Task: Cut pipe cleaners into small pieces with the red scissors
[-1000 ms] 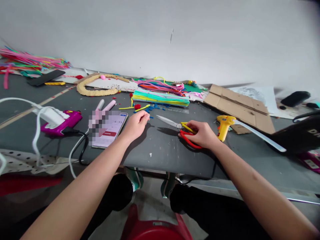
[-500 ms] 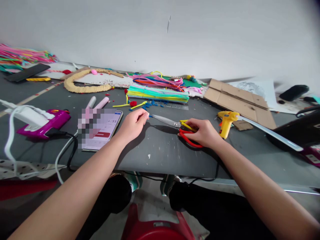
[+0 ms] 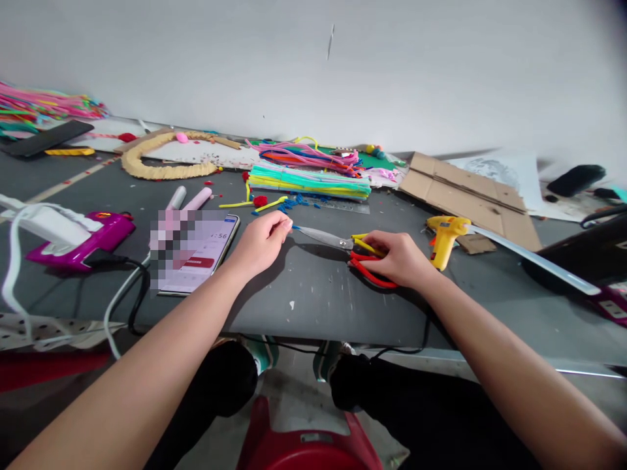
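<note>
My right hand [image 3: 394,254] is closed round the handles of a pair of scissors [image 3: 326,238], one handle red and one yellow. Their blades point left and appear almost together, with the tips close to my left hand [image 3: 267,238]. The fingers of that hand are pinched on a small blue piece of pipe cleaner [image 3: 295,227], whose end pokes out at the scissor tips. Most of the piece is hidden by my fingers. Beyond my hands lie several short blue cuttings [image 3: 300,202], a red pompom [image 3: 260,201] and yellow pipe cleaner pieces [image 3: 271,205].
Bundled pipe cleaners [image 3: 308,183] lie at the back. A phone [image 3: 208,251] and a purple power strip [image 3: 83,243] are at left. On the right are a yellow glue gun [image 3: 445,238] with its long glue stick and flat cardboard [image 3: 465,192].
The hands and scissors hold nearly the same place. The view has shifted very slightly, and the phone's timer reads one second later.
</note>
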The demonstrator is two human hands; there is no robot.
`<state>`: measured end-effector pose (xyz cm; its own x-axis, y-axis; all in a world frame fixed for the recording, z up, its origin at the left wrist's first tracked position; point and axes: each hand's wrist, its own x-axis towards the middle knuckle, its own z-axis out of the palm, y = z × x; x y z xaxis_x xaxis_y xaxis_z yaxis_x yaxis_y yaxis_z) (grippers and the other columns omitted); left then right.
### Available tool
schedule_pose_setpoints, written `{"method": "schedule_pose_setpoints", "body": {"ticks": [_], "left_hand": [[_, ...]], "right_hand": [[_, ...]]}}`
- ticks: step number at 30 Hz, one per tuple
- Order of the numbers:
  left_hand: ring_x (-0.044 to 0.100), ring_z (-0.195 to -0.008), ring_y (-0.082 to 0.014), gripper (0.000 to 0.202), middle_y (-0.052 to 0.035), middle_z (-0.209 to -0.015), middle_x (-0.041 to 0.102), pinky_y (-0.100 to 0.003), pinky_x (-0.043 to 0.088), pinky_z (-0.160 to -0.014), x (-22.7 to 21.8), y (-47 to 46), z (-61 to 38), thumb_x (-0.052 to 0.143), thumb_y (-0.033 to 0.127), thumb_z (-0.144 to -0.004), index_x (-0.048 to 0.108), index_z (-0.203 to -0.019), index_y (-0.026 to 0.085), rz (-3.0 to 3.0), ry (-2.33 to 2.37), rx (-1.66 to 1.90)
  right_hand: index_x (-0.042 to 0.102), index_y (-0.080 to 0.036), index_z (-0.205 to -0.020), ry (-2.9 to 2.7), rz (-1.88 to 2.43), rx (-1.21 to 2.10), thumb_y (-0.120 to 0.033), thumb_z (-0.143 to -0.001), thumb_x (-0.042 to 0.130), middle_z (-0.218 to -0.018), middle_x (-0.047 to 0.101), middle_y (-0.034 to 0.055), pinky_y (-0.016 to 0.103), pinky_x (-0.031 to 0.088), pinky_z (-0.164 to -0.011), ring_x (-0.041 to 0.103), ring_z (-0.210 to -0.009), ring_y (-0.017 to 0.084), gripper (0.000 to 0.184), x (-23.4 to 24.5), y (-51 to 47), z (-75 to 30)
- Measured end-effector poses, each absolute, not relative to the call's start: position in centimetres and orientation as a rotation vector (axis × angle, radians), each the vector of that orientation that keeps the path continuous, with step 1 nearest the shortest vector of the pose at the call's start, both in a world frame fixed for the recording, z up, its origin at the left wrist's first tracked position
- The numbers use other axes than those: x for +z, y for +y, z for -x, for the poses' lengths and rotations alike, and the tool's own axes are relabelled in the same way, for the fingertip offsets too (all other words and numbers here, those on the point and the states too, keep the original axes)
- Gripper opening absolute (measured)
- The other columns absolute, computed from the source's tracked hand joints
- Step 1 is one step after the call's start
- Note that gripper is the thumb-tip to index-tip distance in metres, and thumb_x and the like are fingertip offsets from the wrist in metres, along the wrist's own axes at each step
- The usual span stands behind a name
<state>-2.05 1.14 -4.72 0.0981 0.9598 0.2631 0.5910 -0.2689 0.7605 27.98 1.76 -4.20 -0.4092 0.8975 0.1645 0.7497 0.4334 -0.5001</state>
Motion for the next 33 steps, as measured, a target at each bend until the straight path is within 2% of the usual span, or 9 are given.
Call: {"method": "schedule_pose_setpoints", "body": {"ticks": [14, 19, 24, 33], "left_hand": [[0.055, -0.072, -0.0162, 0.029, 0.0000, -0.071, 0.057, -0.029, 0.039, -0.069, -4.38, 1.04, 2.01, 0.046, 0.036, -0.095, 0.051, -0.072, 0.020, -1.915, 1.497, 1.009], [0.059, -0.077, -0.0178, 0.031, -0.0002, -0.070, 0.056, -0.029, 0.041, -0.071, -4.19, 0.93, 2.01, 0.047, 0.036, -0.096, 0.051, -0.070, 0.019, -1.893, 1.482, 1.009], [0.052, -0.066, -0.0153, 0.031, 0.0005, -0.068, 0.055, -0.029, 0.037, -0.064, -4.14, 0.88, 1.93, 0.047, 0.036, -0.096, 0.052, -0.070, 0.019, -1.890, 1.511, 1.008], [0.048, -0.063, -0.0143, 0.031, 0.0005, -0.069, 0.056, -0.029, 0.035, -0.062, -4.29, 0.92, 1.99, 0.047, 0.038, -0.095, 0.052, -0.071, 0.019, -1.909, 1.491, 1.012]], "right_hand": [[0.065, -0.019, -0.084, -2.325, 1.362, 0.456, -0.048, -0.077, 0.070, -0.068, 0.055, -0.0021, 0.025, 0.034, -0.059, 0.042, -0.063, 0.012, 0.030, -3.89, 1.82, -27.90], [0.066, -0.020, -0.091, -2.251, 1.424, 0.480, -0.051, -0.076, 0.070, -0.071, 0.061, 0.0002, 0.026, 0.035, -0.058, 0.047, -0.062, 0.013, 0.034, -4.19, 1.40, -27.69], [0.065, -0.021, -0.093, -2.278, 1.439, 0.474, -0.055, -0.076, 0.069, -0.068, 0.062, 0.0005, 0.026, 0.034, -0.056, 0.046, -0.059, 0.013, 0.038, -4.16, 1.11, -27.40], [0.066, -0.021, -0.094, -2.342, 1.425, 0.446, -0.053, -0.079, 0.067, -0.076, 0.065, 0.0011, 0.026, 0.035, -0.060, 0.048, -0.065, 0.014, 0.035, -4.05, 1.46, -27.67]]}}
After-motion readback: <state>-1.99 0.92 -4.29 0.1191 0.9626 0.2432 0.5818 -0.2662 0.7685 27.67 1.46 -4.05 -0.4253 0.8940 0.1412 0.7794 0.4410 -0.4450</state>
